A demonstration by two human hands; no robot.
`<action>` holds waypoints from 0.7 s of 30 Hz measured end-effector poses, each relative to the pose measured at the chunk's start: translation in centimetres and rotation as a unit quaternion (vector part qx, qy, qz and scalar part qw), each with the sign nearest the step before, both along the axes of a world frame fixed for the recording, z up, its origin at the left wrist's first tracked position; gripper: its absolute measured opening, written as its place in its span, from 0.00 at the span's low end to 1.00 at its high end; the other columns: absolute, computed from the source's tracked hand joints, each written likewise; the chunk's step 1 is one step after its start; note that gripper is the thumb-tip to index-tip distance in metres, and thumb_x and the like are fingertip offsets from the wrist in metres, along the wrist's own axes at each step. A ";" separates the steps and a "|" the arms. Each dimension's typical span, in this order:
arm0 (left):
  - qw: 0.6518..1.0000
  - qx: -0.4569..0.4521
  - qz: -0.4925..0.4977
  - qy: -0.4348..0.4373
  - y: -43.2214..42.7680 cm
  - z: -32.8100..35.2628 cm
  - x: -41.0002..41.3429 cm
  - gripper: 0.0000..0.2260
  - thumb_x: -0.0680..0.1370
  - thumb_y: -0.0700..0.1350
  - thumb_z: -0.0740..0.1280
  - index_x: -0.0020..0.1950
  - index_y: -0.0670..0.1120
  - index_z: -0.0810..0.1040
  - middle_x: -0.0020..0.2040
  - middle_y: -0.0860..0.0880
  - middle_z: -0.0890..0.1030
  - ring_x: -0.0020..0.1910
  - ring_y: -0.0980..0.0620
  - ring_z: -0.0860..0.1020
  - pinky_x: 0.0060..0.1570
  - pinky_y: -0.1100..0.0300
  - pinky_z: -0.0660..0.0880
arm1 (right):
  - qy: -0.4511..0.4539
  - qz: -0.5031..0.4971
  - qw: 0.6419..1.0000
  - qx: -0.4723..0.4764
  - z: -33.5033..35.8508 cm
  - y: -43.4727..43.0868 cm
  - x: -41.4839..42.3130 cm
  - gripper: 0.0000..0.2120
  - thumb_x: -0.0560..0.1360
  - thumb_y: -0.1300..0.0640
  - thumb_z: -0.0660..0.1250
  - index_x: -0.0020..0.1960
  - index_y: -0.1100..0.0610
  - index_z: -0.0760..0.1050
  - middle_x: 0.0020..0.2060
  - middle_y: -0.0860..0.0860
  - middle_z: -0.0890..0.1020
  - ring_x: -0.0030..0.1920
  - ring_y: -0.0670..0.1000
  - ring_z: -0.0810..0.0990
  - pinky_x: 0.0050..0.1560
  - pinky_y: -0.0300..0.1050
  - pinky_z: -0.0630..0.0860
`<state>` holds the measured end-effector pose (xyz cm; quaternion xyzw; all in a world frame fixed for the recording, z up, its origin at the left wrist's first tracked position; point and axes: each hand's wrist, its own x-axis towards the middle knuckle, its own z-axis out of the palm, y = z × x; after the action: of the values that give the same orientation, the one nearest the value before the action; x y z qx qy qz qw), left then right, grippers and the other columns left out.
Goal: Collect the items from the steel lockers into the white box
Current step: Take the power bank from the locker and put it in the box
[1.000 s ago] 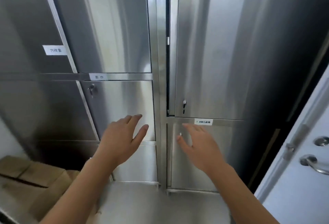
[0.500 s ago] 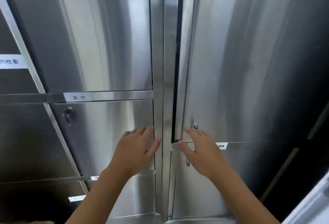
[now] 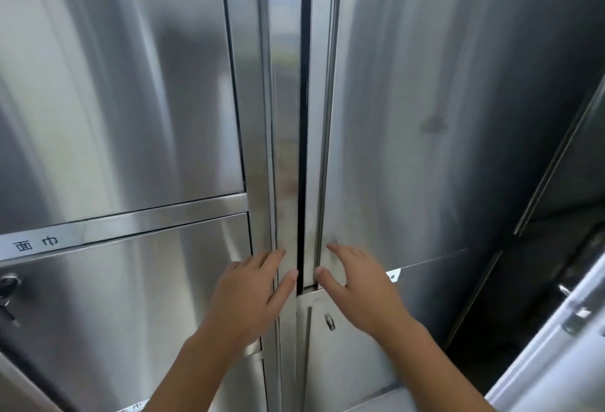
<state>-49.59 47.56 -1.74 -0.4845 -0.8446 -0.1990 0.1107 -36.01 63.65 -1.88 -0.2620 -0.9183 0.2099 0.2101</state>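
Brushed steel lockers fill the view. My left hand [image 3: 252,293] is flat with straight fingers on the steel post [image 3: 284,149] between two locker columns. My right hand [image 3: 357,284] lies beside it with spread fingers at the lower left corner of the tall right locker door [image 3: 425,116], which stands slightly ajar, showing a dark gap [image 3: 303,116] along its left edge. Neither hand holds anything. No locker contents and no white box are in view.
A lower left locker door [image 3: 131,313] has a label strip [image 3: 36,243] above it and a key lock [image 3: 8,284] at its left. A small latch [image 3: 329,321] sits on the locker below my right hand. A white door with a metal handle [image 3: 573,300] is at the right edge.
Both hands have risen and come together at the centre post and the right door's edge. The view has moved closer and upward; the cardboard boxes on the floor have left the frame.
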 end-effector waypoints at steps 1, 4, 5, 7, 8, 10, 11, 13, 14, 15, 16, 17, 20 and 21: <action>1.000 0.006 0.000 0.002 -0.1 0.4 -0.3 0.25 0.81 0.64 0.47 0.72 0.55 0.69 0.63 0.57 0.77 0.55 0.53 0.77 0.52 0.61 0.69 | 0.009 0.003 1.000 0.000 0.6 0.1 -0.5 0.28 0.81 0.38 0.59 0.77 0.49 0.67 0.72 0.45 0.74 0.73 0.47 0.68 0.71 0.44 0.65; 0.999 0.031 -0.005 0.016 -0.3 1.7 -1.2 0.25 0.81 0.64 0.48 0.70 0.55 0.70 0.62 0.57 0.78 0.55 0.54 0.78 0.50 0.63 0.67 | 0.043 0.008 0.999 0.001 2.3 0.3 -1.8 0.28 0.82 0.39 0.60 0.77 0.50 0.66 0.73 0.46 0.73 0.73 0.47 0.68 0.73 0.47 0.66; 0.999 0.037 -0.007 0.019 -0.4 2.1 -1.5 0.25 0.81 0.64 0.47 0.70 0.55 0.70 0.62 0.57 0.78 0.55 0.55 0.78 0.50 0.63 0.68 | 0.052 0.010 0.999 0.002 2.8 0.2 -2.2 0.28 0.82 0.39 0.59 0.77 0.50 0.66 0.73 0.46 0.73 0.73 0.47 0.68 0.73 0.48 0.66; 0.999 0.043 -0.010 0.016 -0.2 2.7 -1.8 0.25 0.81 0.65 0.47 0.70 0.55 0.69 0.63 0.57 0.77 0.56 0.55 0.78 0.51 0.62 0.69 | 0.066 0.015 0.998 0.004 3.2 0.0 -2.4 0.28 0.81 0.38 0.59 0.78 0.49 0.66 0.73 0.45 0.73 0.73 0.47 0.68 0.73 0.47 0.67; 0.999 0.044 -0.013 0.012 0.0 2.9 -1.8 0.25 0.81 0.65 0.47 0.71 0.55 0.69 0.63 0.57 0.77 0.56 0.55 0.77 0.52 0.61 0.70 | 0.069 0.017 0.998 0.003 3.3 -0.1 -2.3 0.28 0.81 0.37 0.59 0.78 0.49 0.66 0.73 0.45 0.73 0.73 0.46 0.68 0.73 0.47 0.67; 0.999 0.046 -0.024 0.002 0.6 2.8 -1.3 0.25 0.80 0.65 0.47 0.71 0.55 0.68 0.64 0.57 0.76 0.56 0.55 0.77 0.55 0.59 0.72 | 0.069 0.013 0.997 -0.003 3.1 0.2 -1.7 0.28 0.81 0.37 0.59 0.78 0.48 0.66 0.73 0.44 0.73 0.73 0.46 0.68 0.72 0.46 0.67; 0.998 0.047 -0.032 -0.006 1.0 2.6 -1.0 0.25 0.80 0.65 0.47 0.72 0.55 0.68 0.65 0.57 0.76 0.57 0.54 0.77 0.56 0.58 0.72 | 0.069 0.009 0.998 -0.005 3.0 0.5 -1.3 0.28 0.81 0.38 0.60 0.77 0.48 0.66 0.72 0.44 0.73 0.72 0.46 0.68 0.72 0.46 0.67; 0.997 0.045 -0.050 -0.026 1.9 2.0 -0.4 0.25 0.81 0.65 0.48 0.72 0.56 0.67 0.65 0.57 0.76 0.58 0.53 0.77 0.58 0.57 0.73 | 0.069 -0.004 0.998 -0.005 2.6 1.2 -0.3 0.28 0.81 0.39 0.61 0.77 0.49 0.67 0.72 0.46 0.74 0.72 0.46 0.69 0.72 0.44 0.66; 0.997 0.043 -0.058 -0.033 2.5 1.7 -0.1 0.24 0.81 0.65 0.48 0.72 0.56 0.67 0.65 0.58 0.75 0.59 0.53 0.77 0.57 0.56 0.73 | 0.069 -0.014 0.998 -0.005 2.5 1.7 0.2 0.27 0.81 0.39 0.61 0.77 0.50 0.67 0.71 0.46 0.75 0.72 0.47 0.69 0.71 0.42 0.65; 0.996 0.044 -0.064 -0.035 3.0 1.6 0.2 0.25 0.81 0.65 0.47 0.72 0.57 0.67 0.65 0.59 0.75 0.59 0.54 0.77 0.57 0.56 0.74 | 0.070 -0.024 0.997 -0.005 2.3 2.3 0.8 0.27 0.81 0.39 0.61 0.77 0.50 0.67 0.71 0.46 0.75 0.72 0.47 0.69 0.69 0.39 0.63; 0.996 0.049 -0.069 -0.035 3.6 1.5 0.4 0.25 0.80 0.65 0.47 0.72 0.57 0.66 0.65 0.59 0.74 0.60 0.55 0.76 0.57 0.56 0.74 | 0.072 -0.032 0.997 -0.004 2.3 2.8 1.3 0.28 0.81 0.39 0.61 0.76 0.50 0.68 0.71 0.46 0.75 0.72 0.46 0.69 0.66 0.37 0.63; 0.995 0.062 -0.071 -0.038 4.2 1.5 0.5 0.25 0.80 0.65 0.48 0.72 0.57 0.66 0.66 0.59 0.74 0.61 0.55 0.76 0.57 0.56 0.74 | 0.074 -0.038 0.996 -0.001 2.3 3.3 1.8 0.28 0.81 0.39 0.61 0.76 0.50 0.68 0.71 0.46 0.75 0.72 0.45 0.68 0.64 0.35 0.62; 0.988 0.114 -0.070 -0.072 6.5 1.6 1.0 0.25 0.81 0.65 0.50 0.75 0.56 0.60 0.69 0.56 0.71 0.64 0.55 0.74 0.60 0.57 0.74 | 0.077 -0.042 0.996 0.001 2.4 4.8 3.0 0.28 0.80 0.37 0.60 0.76 0.49 0.68 0.70 0.45 0.76 0.71 0.44 0.69 0.63 0.33 0.61; 0.986 0.128 -0.068 -0.082 7.4 1.7 1.3 0.25 0.81 0.65 0.51 0.76 0.57 0.58 0.70 0.56 0.70 0.64 0.55 0.74 0.60 0.58 0.73 | 0.076 -0.042 0.996 0.001 2.4 5.3 3.4 0.28 0.80 0.37 0.60 0.76 0.49 0.68 0.70 0.44 0.76 0.71 0.44 0.69 0.63 0.33 0.61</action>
<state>-48.31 54.93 -0.07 -0.5052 -0.7833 -0.3512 0.0886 -32.65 68.91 0.54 -0.2831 -0.8882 0.2191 0.2880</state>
